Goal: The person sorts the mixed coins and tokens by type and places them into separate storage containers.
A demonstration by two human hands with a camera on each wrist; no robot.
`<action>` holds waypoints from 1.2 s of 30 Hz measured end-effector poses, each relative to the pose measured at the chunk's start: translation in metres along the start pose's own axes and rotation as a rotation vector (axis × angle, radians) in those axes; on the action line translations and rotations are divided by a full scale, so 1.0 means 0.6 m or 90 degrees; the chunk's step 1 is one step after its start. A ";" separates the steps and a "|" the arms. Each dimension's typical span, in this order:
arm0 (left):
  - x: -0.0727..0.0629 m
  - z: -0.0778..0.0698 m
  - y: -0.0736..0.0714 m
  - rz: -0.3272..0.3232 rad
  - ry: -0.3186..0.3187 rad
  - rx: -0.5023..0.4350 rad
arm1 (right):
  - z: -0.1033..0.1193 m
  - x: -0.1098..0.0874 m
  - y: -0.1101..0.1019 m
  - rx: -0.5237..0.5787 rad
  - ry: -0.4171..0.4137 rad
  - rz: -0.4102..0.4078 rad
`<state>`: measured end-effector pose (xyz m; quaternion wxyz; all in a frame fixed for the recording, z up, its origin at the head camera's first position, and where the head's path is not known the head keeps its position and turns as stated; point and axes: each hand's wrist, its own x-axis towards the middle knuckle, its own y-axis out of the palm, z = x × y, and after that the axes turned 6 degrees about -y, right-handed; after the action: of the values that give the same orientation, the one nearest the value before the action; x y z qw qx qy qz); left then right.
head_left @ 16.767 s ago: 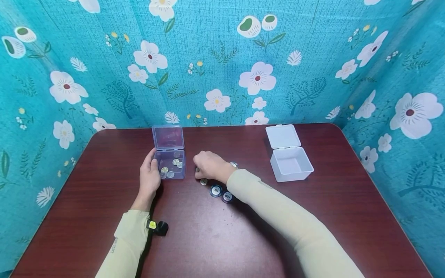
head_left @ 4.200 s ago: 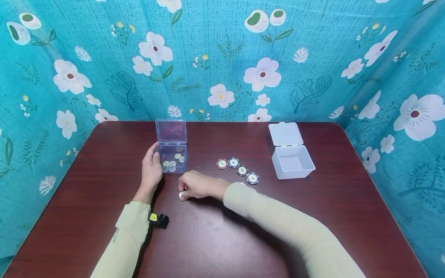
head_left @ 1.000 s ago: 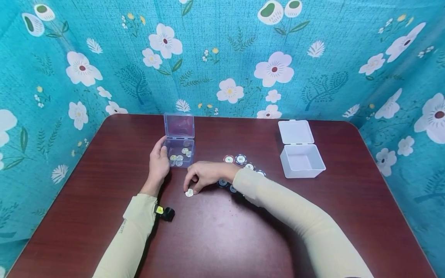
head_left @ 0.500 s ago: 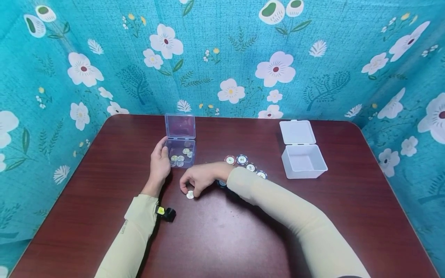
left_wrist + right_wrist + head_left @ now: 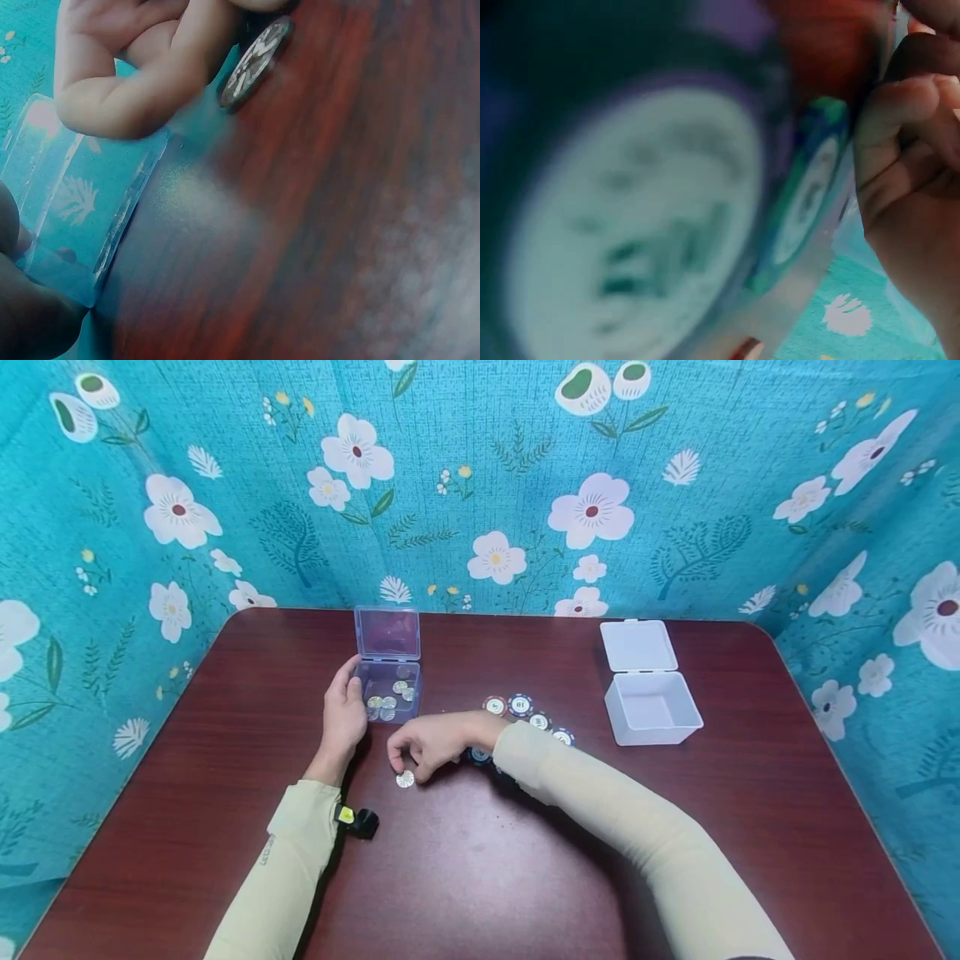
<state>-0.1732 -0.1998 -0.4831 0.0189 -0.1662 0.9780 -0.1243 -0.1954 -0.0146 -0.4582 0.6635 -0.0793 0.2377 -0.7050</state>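
Note:
In the head view, my left hand (image 5: 344,712) grips the left side of a small clear plastic box (image 5: 415,700), its hinged lid (image 5: 387,635) standing up. Several silvery coins (image 5: 388,702) lie inside. Just in front of the box, my right hand (image 5: 431,745) pinches a loose coin (image 5: 405,779) low over the table, thumb and forefinger at its rim. In the left wrist view this coin (image 5: 255,64) is seen slantwise below the curled fingers. Several poker chips (image 5: 520,705) lie on the table behind and under the right forearm, which partly hides them.
An open white plastic box (image 5: 652,735) stands at the right with its lid tipped back. The dark red wooden table (image 5: 480,877) reaches back to a blue flowered curtain (image 5: 450,485). A poker chip (image 5: 808,199) shows close up in the right wrist view.
Since the earliest frame, one more coin shows in the clear box. My right hand has come nearer the table's front. Over the last second it and the coin have shifted only slightly.

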 end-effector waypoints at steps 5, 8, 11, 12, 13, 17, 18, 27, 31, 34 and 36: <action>0.001 0.001 -0.001 -0.001 -0.008 0.010 | -0.009 -0.003 0.001 0.059 0.018 -0.006; 0.000 0.001 0.000 0.001 -0.012 0.011 | -0.011 -0.002 0.001 0.064 0.018 -0.002; 0.000 -0.001 0.001 0.003 -0.010 0.008 | -0.012 -0.002 -0.001 0.063 0.015 -0.007; 0.000 -0.002 0.001 0.002 -0.009 0.006 | -0.012 -0.002 -0.001 0.063 0.014 -0.011; 0.000 -0.003 0.001 0.002 -0.008 0.002 | -0.012 -0.002 -0.001 0.064 0.015 -0.015; 0.000 -0.005 0.000 -0.005 -0.001 -0.007 | -0.014 -0.001 -0.001 0.070 0.014 -0.026; -0.001 -0.005 0.000 -0.006 -0.001 -0.008 | -0.014 -0.001 -0.001 0.071 0.015 -0.026; 0.002 -0.004 0.001 -0.003 0.017 -0.016 | -0.006 -0.001 -0.005 0.032 0.050 -0.045; 0.001 -0.003 0.001 -0.002 0.011 -0.015 | -0.004 -0.004 -0.005 0.007 0.062 -0.057; 0.000 -0.001 0.002 -0.003 0.008 -0.011 | -0.008 -0.006 -0.004 0.003 0.057 -0.059; 0.000 0.002 0.002 -0.002 0.006 -0.008 | -0.012 -0.007 -0.005 0.018 0.050 -0.056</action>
<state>-0.1736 -0.1987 -0.4844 0.0130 -0.1669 0.9787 -0.1191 -0.2004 -0.0088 -0.4621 0.6228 -0.0527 0.2501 -0.7394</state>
